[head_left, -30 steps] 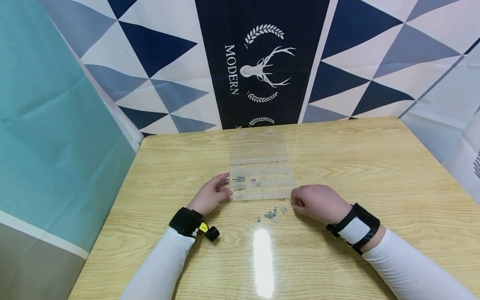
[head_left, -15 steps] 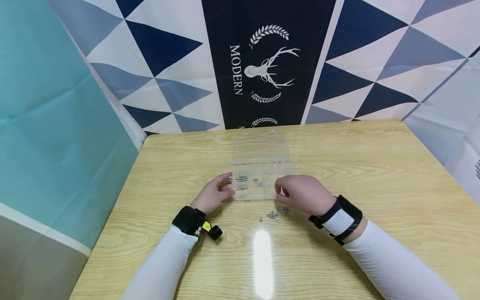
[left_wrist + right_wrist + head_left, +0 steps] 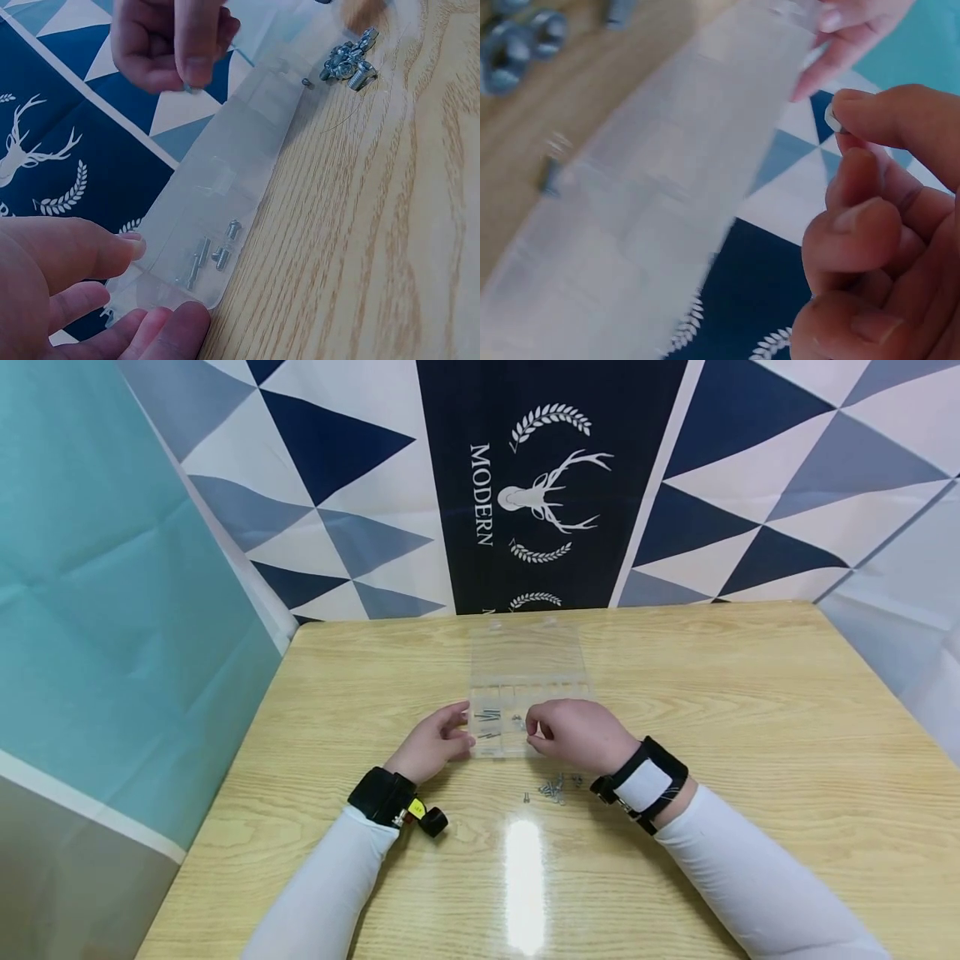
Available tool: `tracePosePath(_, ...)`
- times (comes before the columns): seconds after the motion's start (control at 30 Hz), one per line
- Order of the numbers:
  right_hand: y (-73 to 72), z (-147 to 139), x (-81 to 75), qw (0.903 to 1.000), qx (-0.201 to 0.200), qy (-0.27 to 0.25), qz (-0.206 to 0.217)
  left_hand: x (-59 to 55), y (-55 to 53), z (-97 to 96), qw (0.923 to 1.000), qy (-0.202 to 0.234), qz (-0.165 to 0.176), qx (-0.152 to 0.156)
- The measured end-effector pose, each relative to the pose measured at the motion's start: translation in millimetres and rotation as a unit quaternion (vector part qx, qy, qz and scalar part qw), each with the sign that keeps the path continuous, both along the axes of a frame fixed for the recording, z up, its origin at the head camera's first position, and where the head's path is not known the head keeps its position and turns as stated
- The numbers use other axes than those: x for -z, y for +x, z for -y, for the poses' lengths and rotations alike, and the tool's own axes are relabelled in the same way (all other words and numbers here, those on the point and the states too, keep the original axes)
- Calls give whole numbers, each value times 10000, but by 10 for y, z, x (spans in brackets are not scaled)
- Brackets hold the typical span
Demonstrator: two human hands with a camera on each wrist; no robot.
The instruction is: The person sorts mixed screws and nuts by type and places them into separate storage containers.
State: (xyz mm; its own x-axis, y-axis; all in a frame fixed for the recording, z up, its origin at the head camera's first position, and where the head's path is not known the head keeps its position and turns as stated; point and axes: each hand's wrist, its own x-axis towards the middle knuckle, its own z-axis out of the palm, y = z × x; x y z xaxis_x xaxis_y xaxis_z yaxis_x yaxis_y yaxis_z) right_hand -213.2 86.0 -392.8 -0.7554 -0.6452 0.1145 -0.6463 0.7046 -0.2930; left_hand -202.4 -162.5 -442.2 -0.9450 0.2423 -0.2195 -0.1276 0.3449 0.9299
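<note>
A clear plastic compartment box point(image 3: 486, 750) lies on the table with its transparent lid point(image 3: 528, 652) folded back. My left hand point(image 3: 431, 743) grips its left end, thumb and fingers spread around the corner. Several screws point(image 3: 202, 259) lie in the compartments at that end. Above the middle of the box, my right hand point(image 3: 581, 732) pinches a small silvery round piece point(image 3: 830, 118) between thumb and index finger; its other fingers are curled. Small metal pieces point(image 3: 517, 718) sit in a compartment beside the right fingertips. The box's right part is hidden under the right hand.
In front of the box is a pile of loose screws and rings point(image 3: 552, 790), with a single screw point(image 3: 527, 797) to its left. The wooden table point(image 3: 360, 677) ends at a patterned cloth backdrop point(image 3: 360, 485).
My right hand has moved left, from the table at the box's front right corner to over its middle compartments. The left hand keeps its place on the box.
</note>
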Motion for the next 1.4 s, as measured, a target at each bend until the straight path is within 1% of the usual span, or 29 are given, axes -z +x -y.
tracePosePath(0.2, -74, 30, 165, 9997, 210, -46, 81, 0, -2, -3, 10000, 38, -10, -17)
tracePosePath(0.33, -86, 41, 219, 9993, 326, -93, 160, 6, 0, -6, 10000, 31, -12, -32)
tracePosePath(0.63, -84, 52, 225, 9988, 396, -57, 264, -6, 12, -13, 9999, -41, -38, -87)
tracePosePath(0.87, -70, 22, 209, 9986, 410, -95, 308, -15, 16, -21, 10000, -51, -21, -68)
tracePosePath(1.07, -4, -78, 165, 9990, 317, -176, 265, -15, 14, -37, 10000, -51, -47, -54)
tracePosePath(1.3, 169, -279, 119, 9996, 189, -188, 87, 18, 5, -35, 9999, -107, -80, -51)
tracePosePath(1.4, 240, -388, 122, 9997, 175, -112, 86, -12, 20, -37, 9999, -101, -42, -37)
